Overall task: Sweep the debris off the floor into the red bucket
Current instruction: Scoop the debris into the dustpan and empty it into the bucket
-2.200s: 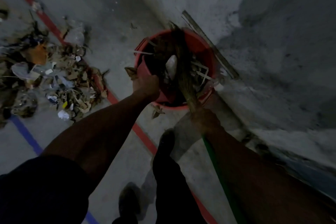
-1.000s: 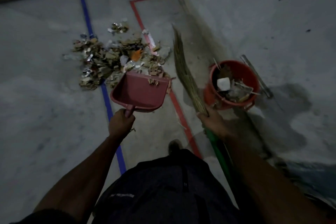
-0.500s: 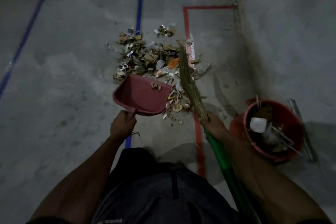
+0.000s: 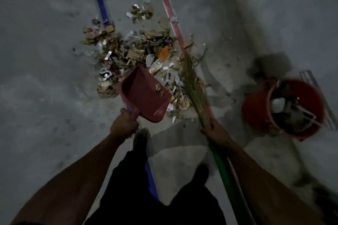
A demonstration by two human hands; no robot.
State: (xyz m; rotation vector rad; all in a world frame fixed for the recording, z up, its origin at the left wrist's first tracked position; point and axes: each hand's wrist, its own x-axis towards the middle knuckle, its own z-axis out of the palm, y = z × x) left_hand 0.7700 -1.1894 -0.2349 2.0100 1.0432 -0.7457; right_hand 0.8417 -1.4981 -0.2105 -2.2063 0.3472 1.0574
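- A person stands on a dim grey concrete floor (image 4: 45,97), seen from above; both bare forearms reach forward and dark shoes show below.
- The left hand (image 4: 123,126) has its fingers wrapped tight around the short handle of a red dustpan (image 4: 144,95); the pan is tilted, its open mouth toward the rubbish, with a few scraps lying inside it.
- The right hand (image 4: 214,131) has its fingers clamped around a broom (image 4: 196,93) where the straw bristles meet the green handle; the bristle tips reach into the right edge of the rubbish.
- The debris (image 4: 131,55), a loose heap of torn cardboard, paper, foil wrappers and an orange scrap, lies on the floor just beyond the dustpan, spread between a blue line (image 4: 99,2) and a red line (image 4: 170,18) marked on the floor.
- The red bucket (image 4: 256,113) stands to the right, well apart from the heap, near the foot of a grey wall; it already holds rubbish, including something white and some pale sticks.
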